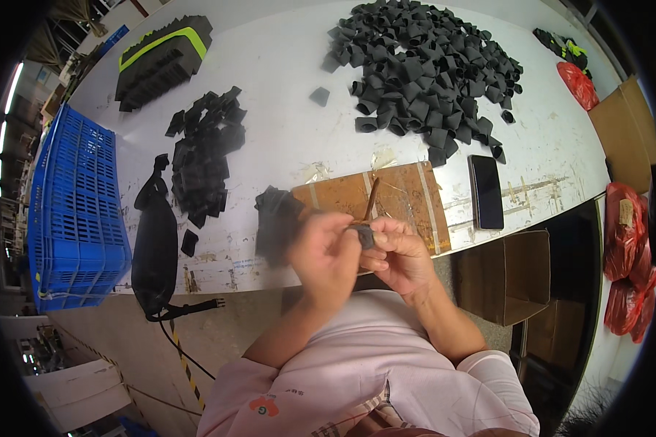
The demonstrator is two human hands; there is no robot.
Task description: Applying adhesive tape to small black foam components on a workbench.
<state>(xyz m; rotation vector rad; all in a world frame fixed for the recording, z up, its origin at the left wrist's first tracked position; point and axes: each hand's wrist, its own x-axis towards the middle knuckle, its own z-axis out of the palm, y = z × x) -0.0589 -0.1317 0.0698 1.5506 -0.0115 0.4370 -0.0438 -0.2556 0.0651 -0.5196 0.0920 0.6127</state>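
1. Black small fabric piece [364, 235] sits pinched in my right grip [395, 255]; my left grip [326, 251] closes on it too, above the table [284, 138] edge.
2. Behind, I see a brown board [401, 197], then a phone [485, 191].

a pale pink short-sleeved shirt [357, 371] with a small round chest emblem, bare forearms, plaid fabric below.

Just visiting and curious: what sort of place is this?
Probably a small workshop for hand assembly: a worn white worktable heaped with small black parts, a blue plastic crate, and cardboard boxes beside it.
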